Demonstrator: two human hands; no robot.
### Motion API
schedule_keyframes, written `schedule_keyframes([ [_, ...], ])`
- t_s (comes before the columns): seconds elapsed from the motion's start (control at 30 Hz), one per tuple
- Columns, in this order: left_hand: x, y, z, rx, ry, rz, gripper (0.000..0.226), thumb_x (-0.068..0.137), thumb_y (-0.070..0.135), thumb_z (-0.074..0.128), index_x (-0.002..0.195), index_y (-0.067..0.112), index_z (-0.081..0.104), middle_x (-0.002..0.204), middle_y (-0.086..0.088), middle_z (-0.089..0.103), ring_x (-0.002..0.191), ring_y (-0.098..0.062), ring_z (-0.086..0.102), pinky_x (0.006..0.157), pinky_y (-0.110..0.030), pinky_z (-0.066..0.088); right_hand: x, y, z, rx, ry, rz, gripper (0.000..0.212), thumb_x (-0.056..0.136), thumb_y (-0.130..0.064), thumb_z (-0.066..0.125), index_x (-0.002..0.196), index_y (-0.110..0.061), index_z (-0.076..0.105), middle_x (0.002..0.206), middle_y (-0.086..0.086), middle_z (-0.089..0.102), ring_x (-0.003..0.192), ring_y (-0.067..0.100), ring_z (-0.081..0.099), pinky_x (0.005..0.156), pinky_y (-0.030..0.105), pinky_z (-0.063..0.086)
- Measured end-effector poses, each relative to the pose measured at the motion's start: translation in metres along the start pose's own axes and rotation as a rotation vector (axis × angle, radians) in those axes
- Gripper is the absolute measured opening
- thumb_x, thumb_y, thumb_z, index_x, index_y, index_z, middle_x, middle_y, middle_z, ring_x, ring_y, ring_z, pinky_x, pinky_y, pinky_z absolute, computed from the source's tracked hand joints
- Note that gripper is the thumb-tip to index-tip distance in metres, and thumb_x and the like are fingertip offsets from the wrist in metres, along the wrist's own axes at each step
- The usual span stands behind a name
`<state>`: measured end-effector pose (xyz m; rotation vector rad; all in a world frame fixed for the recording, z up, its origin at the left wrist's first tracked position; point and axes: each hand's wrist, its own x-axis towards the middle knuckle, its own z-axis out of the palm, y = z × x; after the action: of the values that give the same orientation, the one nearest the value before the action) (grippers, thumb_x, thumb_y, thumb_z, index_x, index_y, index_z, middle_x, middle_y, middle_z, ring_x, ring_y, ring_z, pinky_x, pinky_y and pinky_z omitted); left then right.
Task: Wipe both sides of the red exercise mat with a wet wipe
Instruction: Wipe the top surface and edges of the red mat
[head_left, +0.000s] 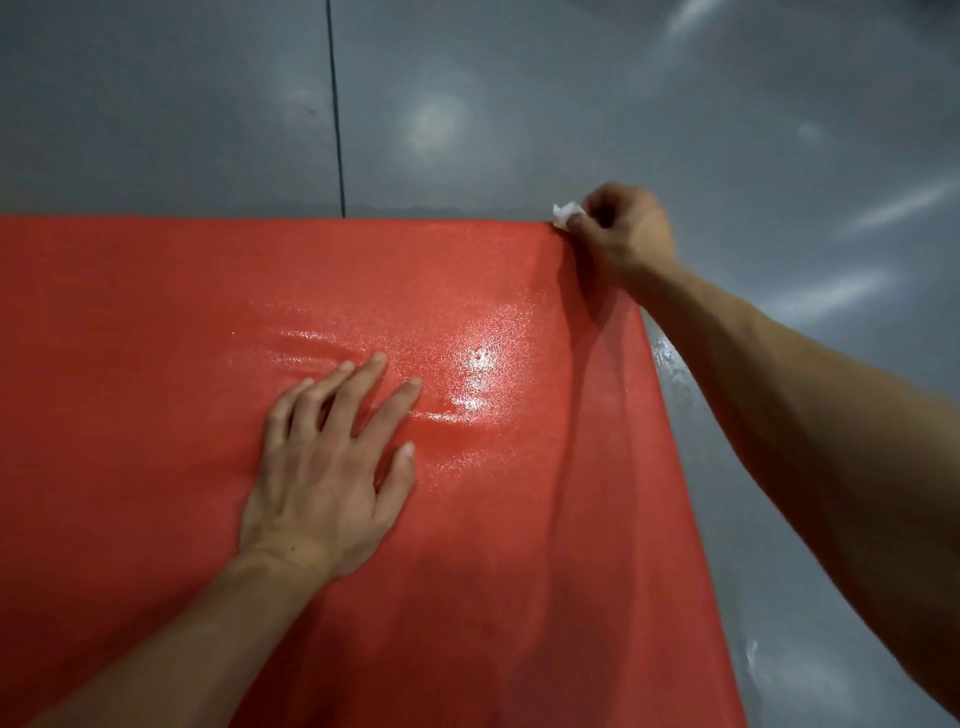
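1. Head view looks down on the red exercise mat (156, 364), which lies flat on a glossy grey floor (519, 104) and fills the lower left of the picture; its far edge runs across the middle and its right edge slants down toward the bottom.
2. Near the middle of the mat a wet sheen (467, 374) catches the light, so this part of the upper face looks already wiped.
3. At the mat's far right corner the right hand (623, 234) has its fingers curled round a small white wet wipe (565, 214), a bit of which sticks out past the knuckles; whether those fingers also pinch the corner itself I cannot tell.
4. Fingers straight and spread, the left hand (332, 467) presses palm down on the mat just beside the wet patch, likely to steady it.
5. Judged step: finishing the corner of the upper face, or readying to lift that corner to turn the mat.
6. Next move, as I judge it, calls for a firm hold on the corner and release of the left palm, so the mat can fold over and show its underside.
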<state>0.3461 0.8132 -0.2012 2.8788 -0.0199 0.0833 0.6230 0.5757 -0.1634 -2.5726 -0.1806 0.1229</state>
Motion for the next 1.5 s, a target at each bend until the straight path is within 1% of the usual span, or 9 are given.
schedule_keyframes([
  [0.23,0.0,0.0,0.0,-0.02,0.004,-0.007,0.055,0.094,0.044,0.046,0.146,0.031,0.055,0.159,-0.004,0.042,0.143,-0.03,0.038,0.118,-0.05,0.023,-0.058,0.025,-0.037,-0.2,-0.387,-0.16,0.034,0.094,-0.041,0.069,0.078,-0.011,0.062,0.067,0.006,0.059,0.063,0.017,0.052,0.059,0.033,0.041],
  [0.43,0.0,0.0,-0.001,-0.015,0.044,0.006,0.055,0.092,0.041,0.051,0.145,0.029,0.057,0.157,-0.005,0.045,0.14,-0.031,0.041,0.116,-0.051,0.026,0.003,0.007,-0.01,-0.117,-0.098,-0.032,0.016,0.093,-0.031,0.069,0.086,-0.017,0.065,0.076,0.002,0.059,0.069,0.015,0.052,0.059,0.028,0.033],
  [0.63,0.0,0.001,0.0,-0.022,0.028,-0.007,0.055,0.092,0.042,0.05,0.145,0.03,0.056,0.158,-0.004,0.044,0.14,-0.032,0.04,0.117,-0.052,0.025,-0.044,0.036,-0.047,-0.06,-0.495,-0.004,0.033,0.088,-0.04,0.077,0.081,-0.009,0.067,0.073,0.005,0.062,0.069,0.011,0.051,0.063,0.03,0.039],
  [0.77,-0.001,0.002,-0.001,-0.02,0.036,-0.008,0.055,0.092,0.042,0.048,0.145,0.029,0.057,0.157,-0.005,0.044,0.139,-0.032,0.041,0.115,-0.052,0.026,0.003,0.026,-0.025,-0.02,-0.185,0.012,0.023,0.087,-0.03,0.074,0.09,-0.008,0.07,0.085,0.004,0.073,0.078,0.016,0.065,0.07,0.034,0.05],
  [0.83,0.0,0.001,-0.001,-0.022,0.038,-0.003,0.055,0.093,0.042,0.047,0.145,0.029,0.057,0.157,-0.005,0.044,0.139,-0.032,0.04,0.115,-0.052,0.025,0.013,0.013,-0.018,-0.081,-0.097,0.0,0.024,0.089,-0.032,0.073,0.091,-0.009,0.07,0.082,0.005,0.068,0.075,0.016,0.06,0.063,0.03,0.044],
  [1.03,0.0,0.002,0.0,-0.031,0.044,-0.008,0.055,0.092,0.042,0.049,0.144,0.029,0.058,0.157,-0.005,0.045,0.139,-0.032,0.041,0.115,-0.052,0.025,-0.049,0.024,-0.061,-0.22,-0.576,-0.017,0.028,0.089,-0.032,0.077,0.071,-0.016,0.062,0.062,-0.005,0.053,0.054,0.004,0.042,0.055,0.025,0.036],
  [1.23,0.0,0.002,-0.001,-0.023,0.039,-0.004,0.055,0.092,0.042,0.047,0.144,0.029,0.057,0.157,-0.005,0.044,0.14,-0.033,0.041,0.115,-0.052,0.025,-0.018,0.02,-0.036,-0.086,-0.171,0.04,0.018,0.092,-0.033,0.072,0.083,-0.018,0.065,0.067,-0.006,0.056,0.057,0.005,0.047,0.056,0.026,0.038],
  [1.37,0.0,0.002,-0.001,-0.037,0.026,-0.009,0.056,0.092,0.043,0.046,0.145,0.029,0.057,0.157,-0.005,0.044,0.14,-0.033,0.04,0.114,-0.052,0.024,-0.071,0.04,-0.044,-0.119,-0.298,-0.09,0.033,0.091,-0.044,0.073,0.08,-0.013,0.066,0.065,-0.003,0.056,0.057,0.008,0.044,0.055,0.028,0.036],
  [1.5,0.0,0.002,-0.001,-0.038,0.031,-0.01,0.056,0.092,0.043,0.045,0.144,0.029,0.057,0.157,-0.005,0.044,0.14,-0.033,0.04,0.114,-0.053,0.024,-0.086,0.047,-0.058,-0.112,-0.365,-0.087,0.024,0.09,-0.038,0.075,0.084,-0.015,0.071,0.07,-0.001,0.066,0.059,0.011,0.055,0.056,0.028,0.043],
])
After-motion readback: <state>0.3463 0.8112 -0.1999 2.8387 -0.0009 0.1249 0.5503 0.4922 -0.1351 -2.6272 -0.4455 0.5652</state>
